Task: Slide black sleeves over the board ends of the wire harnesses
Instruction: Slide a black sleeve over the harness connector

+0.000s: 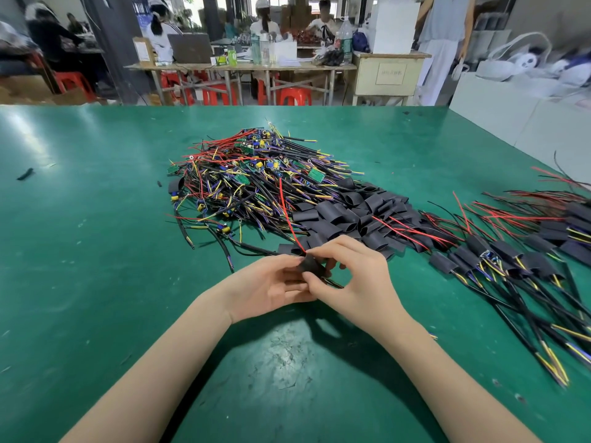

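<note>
We see our two bare forearms reaching forward from the bottom corners and angling inward until our hands meet in the middle. Our left hand (271, 284) lies palm turned up and to the right, fingers curled inward, thumb on top, pinching a black sleeve (309, 266). Our right hand (358, 282) shows its back to us, wrist bent slightly, the knuckles raised and the fingers arched down over the same sleeve, with the thumb and forefinger pinching its near end. The fingertips of both hands touch or nearly touch. Both wrists hover just above the table (96, 251).
</note>
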The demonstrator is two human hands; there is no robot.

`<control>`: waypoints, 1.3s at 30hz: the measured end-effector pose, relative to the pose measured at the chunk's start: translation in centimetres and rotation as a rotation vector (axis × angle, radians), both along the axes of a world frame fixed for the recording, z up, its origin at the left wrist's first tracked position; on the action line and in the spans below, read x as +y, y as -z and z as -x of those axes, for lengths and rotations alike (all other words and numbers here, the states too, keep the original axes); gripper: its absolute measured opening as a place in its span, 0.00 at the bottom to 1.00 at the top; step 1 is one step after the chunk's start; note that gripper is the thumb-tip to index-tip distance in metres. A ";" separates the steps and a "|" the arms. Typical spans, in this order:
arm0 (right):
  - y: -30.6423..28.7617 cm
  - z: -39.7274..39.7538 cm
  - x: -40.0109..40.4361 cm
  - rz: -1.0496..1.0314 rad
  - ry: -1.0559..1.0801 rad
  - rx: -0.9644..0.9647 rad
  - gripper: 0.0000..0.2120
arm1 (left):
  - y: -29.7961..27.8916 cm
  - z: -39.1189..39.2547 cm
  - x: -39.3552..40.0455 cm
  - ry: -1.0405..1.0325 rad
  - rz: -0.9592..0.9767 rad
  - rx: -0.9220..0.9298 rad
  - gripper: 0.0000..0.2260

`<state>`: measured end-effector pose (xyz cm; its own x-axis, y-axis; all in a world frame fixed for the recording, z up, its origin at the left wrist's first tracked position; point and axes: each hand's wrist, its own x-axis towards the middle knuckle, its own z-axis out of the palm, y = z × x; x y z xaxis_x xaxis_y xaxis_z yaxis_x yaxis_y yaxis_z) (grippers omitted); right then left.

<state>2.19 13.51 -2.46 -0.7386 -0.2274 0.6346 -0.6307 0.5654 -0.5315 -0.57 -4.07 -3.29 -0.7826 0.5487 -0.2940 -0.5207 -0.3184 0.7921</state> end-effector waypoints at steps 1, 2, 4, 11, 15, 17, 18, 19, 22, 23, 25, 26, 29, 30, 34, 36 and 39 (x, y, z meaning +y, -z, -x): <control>0.0 0.0 0.1 -0.012 -0.003 -0.008 0.11 | 0.0 0.0 0.0 -0.003 0.001 -0.004 0.12; 0.0 0.1 0.1 -0.023 -0.005 -0.014 0.11 | -0.1 -0.1 0.0 -0.001 0.005 -0.006 0.13; 0.0 0.1 0.2 -0.033 -0.008 -0.020 0.11 | -0.3 -0.2 0.1 0.005 0.011 -0.015 0.13; 0.1 0.2 0.2 -0.093 -0.018 -0.044 0.10 | -0.6 -0.3 0.0 0.123 -0.085 -0.071 0.11; -0.1 0.1 0.4 -0.134 -0.037 -0.039 0.09 | -0.4 -0.1 -0.3 0.179 -0.120 -0.049 0.18; -0.3 0.1 0.7 -0.170 -0.028 -0.021 0.09 | -0.4 -0.1 -0.3 0.164 -0.112 -0.041 0.15; -0.4 0.2 0.9 -0.186 -0.019 -0.009 0.09 | -0.4 -0.1 -0.3 0.133 -0.098 -0.047 0.13; -0.6 0.2 1.3 -0.193 -0.010 0.002 0.08 | -0.3 0.0 -0.4 0.096 -0.081 -0.052 0.11; -1.2 0.4 2.9 -0.155 0.037 0.033 0.07 | -0.5 0.2 -0.8 0.042 -0.043 -0.006 0.14; -1.5 0.5 3.8 -0.134 0.085 0.055 0.07 | -0.6 0.2 -1.0 0.041 -0.025 0.024 0.17; -2.0 1.0 6.0 -0.122 0.245 0.101 0.07 | -0.8 0.3 -1.3 0.027 0.011 0.068 0.18; -2.2 1.2 7.3 -0.141 0.355 0.119 0.07 | -0.9 0.3 -1.5 0.016 0.028 0.081 0.18; -2.3 1.7 11.7 -0.189 0.731 0.080 0.08 | -0.9 0.4 -1.6 -0.001 0.056 0.109 0.18; -2.1 1.7 13.0 -0.186 0.854 0.039 0.08 | -0.9 0.4 -1.6 0.001 0.056 0.113 0.18; -0.9 1.7 16.2 -0.199 1.160 -0.204 0.12 | -1.0 0.4 -1.5 0.014 0.066 0.129 0.18; -0.5 1.9 16.3 -0.186 1.192 -0.260 0.15 | -1.0 0.4 -1.4 0.015 0.072 0.135 0.17; -0.6 2.0 15.8 -0.134 1.199 -0.194 0.19 | -1.0 0.4 -1.5 0.012 0.063 0.139 0.17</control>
